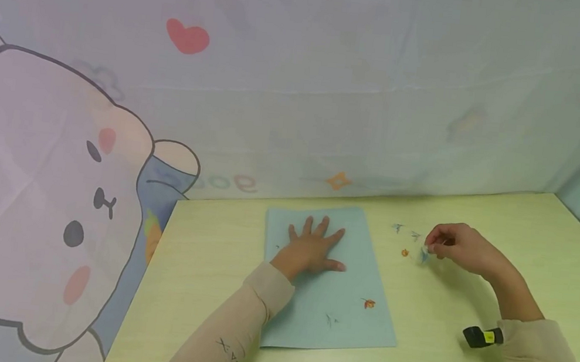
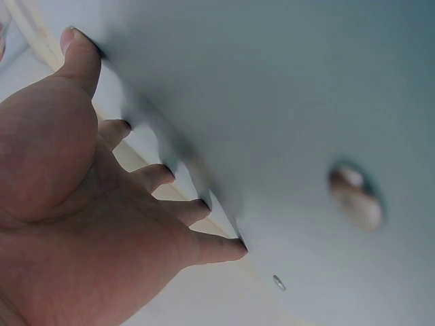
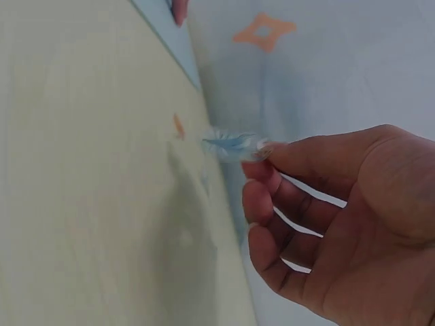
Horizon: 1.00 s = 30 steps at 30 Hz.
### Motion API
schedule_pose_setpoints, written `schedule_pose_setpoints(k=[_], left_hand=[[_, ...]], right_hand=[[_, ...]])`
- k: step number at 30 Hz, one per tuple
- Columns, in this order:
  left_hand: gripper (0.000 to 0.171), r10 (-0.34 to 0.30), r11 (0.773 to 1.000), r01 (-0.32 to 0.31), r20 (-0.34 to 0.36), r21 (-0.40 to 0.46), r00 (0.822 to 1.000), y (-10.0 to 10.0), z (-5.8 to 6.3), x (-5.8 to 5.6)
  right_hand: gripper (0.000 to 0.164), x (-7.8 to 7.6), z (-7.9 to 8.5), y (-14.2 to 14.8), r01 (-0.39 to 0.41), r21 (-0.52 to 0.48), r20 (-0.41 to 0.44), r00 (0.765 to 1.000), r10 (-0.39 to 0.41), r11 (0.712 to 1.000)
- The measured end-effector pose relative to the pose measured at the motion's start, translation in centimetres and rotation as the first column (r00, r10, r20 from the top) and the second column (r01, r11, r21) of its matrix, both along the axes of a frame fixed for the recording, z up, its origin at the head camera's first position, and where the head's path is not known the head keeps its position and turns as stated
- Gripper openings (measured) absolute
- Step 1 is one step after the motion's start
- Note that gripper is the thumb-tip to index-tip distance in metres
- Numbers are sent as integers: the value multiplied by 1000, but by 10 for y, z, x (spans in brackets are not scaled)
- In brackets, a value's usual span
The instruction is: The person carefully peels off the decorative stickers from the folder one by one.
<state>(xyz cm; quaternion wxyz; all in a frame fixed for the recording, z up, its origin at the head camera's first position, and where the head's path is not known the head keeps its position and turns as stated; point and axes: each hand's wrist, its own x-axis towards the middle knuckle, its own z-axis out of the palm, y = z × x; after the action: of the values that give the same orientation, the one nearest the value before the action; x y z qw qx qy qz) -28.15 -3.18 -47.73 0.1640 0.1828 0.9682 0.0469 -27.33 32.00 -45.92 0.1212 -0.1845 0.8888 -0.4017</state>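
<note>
A pale yellow-green table (image 1: pixel 543 249) stretches to both sides of a light-blue rectangular paper sheet (image 1: pixel 307 321); beyond the sheet, the table's far edge meets a white, cartoon-printed cloth backdrop (image 1: pixel 298 99). Right of the sheet, the right hand (image 1: pixel 466 248) pinches a small clear sticker (image 3: pixel 234 144) printed with blue, feathery foliage. The left hand (image 1: pixel 310 251) rests on the sheet, fingers spread, gripping nothing.
</note>
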Motion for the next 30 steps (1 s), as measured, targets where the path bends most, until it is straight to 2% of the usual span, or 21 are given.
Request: schedule_pose_setpoints(k=[7, 15, 23, 30], left_hand=[[89, -1, 1000, 1, 5, 4, 1000, -1, 3, 2], [89, 1, 1000, -1, 17, 5, 1000, 0, 3, 1], [89, 0, 1000, 0, 18, -2, 1000, 0, 4, 1], [89, 0, 1000, 0, 13, -2, 1000, 0, 0, 0]], right_hand=[[12, -6, -13, 2, -11, 91, 3, 1000, 10, 996], [10, -8, -22, 0, -21, 131, -34, 999, 26, 991], [16, -6, -19, -2, -12, 163, -67, 997, 23, 987], [12, -4, -15, -7, 1, 155, -98, 995, 15, 988]])
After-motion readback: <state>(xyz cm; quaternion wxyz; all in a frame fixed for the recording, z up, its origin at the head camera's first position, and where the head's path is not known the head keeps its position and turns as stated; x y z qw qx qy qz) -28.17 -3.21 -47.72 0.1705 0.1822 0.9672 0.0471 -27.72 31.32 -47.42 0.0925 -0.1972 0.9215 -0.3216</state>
